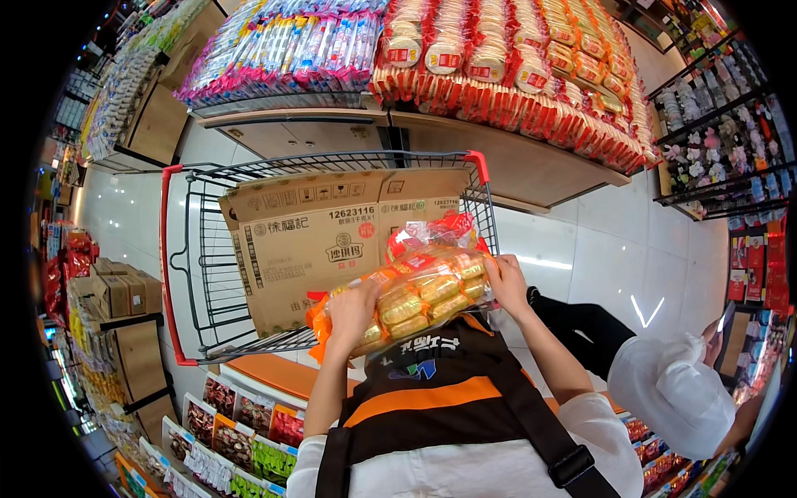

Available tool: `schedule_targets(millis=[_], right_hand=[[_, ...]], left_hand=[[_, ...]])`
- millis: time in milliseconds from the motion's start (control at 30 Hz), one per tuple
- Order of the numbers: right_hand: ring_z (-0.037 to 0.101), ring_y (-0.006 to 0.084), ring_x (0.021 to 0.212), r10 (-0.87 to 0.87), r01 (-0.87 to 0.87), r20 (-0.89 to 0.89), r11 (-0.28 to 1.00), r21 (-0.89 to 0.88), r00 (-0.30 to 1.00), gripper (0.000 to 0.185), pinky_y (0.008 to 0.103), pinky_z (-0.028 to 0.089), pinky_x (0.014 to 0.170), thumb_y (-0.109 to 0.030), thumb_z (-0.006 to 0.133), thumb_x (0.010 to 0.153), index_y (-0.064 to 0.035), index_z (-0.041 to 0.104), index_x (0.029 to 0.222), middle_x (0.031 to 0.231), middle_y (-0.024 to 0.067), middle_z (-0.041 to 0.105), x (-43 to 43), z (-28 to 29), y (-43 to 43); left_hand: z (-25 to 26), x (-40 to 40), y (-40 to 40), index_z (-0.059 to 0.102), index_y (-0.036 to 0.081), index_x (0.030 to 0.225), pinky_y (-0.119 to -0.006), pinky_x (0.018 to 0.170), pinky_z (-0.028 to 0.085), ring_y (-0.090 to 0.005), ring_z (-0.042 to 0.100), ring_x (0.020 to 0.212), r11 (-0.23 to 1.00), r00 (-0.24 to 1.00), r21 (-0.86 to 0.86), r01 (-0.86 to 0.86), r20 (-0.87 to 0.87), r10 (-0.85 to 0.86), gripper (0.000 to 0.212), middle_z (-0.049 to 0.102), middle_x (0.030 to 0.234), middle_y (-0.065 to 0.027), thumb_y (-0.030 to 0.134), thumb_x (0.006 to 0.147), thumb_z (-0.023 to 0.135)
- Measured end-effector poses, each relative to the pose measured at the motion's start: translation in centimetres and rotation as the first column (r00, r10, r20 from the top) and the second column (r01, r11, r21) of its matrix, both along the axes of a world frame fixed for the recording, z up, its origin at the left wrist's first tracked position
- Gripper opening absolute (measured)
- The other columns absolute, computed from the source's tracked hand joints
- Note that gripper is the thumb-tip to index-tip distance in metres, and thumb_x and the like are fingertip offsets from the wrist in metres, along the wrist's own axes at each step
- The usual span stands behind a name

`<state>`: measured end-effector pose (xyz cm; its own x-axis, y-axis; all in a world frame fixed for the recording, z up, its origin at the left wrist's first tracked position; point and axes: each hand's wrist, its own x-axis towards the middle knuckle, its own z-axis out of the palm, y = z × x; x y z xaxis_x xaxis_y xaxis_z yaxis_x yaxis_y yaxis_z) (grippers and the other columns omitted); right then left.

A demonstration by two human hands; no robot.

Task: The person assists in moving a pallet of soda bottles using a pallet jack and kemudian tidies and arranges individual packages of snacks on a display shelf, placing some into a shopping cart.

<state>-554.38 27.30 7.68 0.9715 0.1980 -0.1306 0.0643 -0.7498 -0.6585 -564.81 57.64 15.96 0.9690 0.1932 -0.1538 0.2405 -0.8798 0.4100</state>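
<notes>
A clear plastic bag of gold-wrapped snacks [429,289] with orange ends is held in front of my apron. At its left end my left hand [353,311] grips the wrapping, and my right hand [507,283] grips the right end. Behind the bag, a shopping cart [215,311] with red corner pieces holds a flattened printed cardboard box [299,243], which leans across its basket. Another red and clear plastic package [439,227] shows just beyond the held bag, against the cardboard; what lies under it is hidden.
A wooden display stand [498,162] piled with round crackers in red packs [485,59] and pink-blue packets [299,46] borders the cart. At the right is a person in a white hat [672,398]. Candy bins [249,423] line the near left, with small cartons [124,289] on a shelf farther left.
</notes>
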Motion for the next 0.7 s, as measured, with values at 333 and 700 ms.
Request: schedule_targets(millis=[333, 700], right_hand=[[0.060, 0.0364, 0.090, -0.046, 0.034, 0.080, 0.988, 0.149, 0.996, 0.038, 0.0444, 0.047, 0.077, -0.035, 0.049, 0.095, -0.0025, 0.067, 0.089, 0.098, 0.0160, 0.061, 8.3, 0.3, 7.8], [0.056, 0.0324, 0.106, 0.005, -0.004, 0.092, 1.000, -0.006, 0.996, 0.036, 0.0444, 0.044, 0.088, -0.036, 0.052, 0.093, -0.0090, 0.061, 0.115, 0.111, 0.0123, 0.060, 7.6, 3.0, 6.5]], left_hand=[[2.2, 3.7, -1.3, 0.063, 0.004, 0.098, -0.041, 0.077, 0.047, -0.0331, 0.060, 0.094, 0.997, 0.839, 0.063, -0.036, 0.544, -0.004, 0.018, 0.064, 0.098, -0.0125, 0.014, 0.084, 0.066], [-0.9, 4.8, -0.8, 0.054, -0.004, 0.123, -0.041, 0.095, 0.044, -0.0379, 0.054, 0.114, 0.961, 0.993, -0.274, -0.027, 0.101, 0.056, 0.044, 0.056, 0.124, -0.0213, 0.027, 0.092, 0.059]])
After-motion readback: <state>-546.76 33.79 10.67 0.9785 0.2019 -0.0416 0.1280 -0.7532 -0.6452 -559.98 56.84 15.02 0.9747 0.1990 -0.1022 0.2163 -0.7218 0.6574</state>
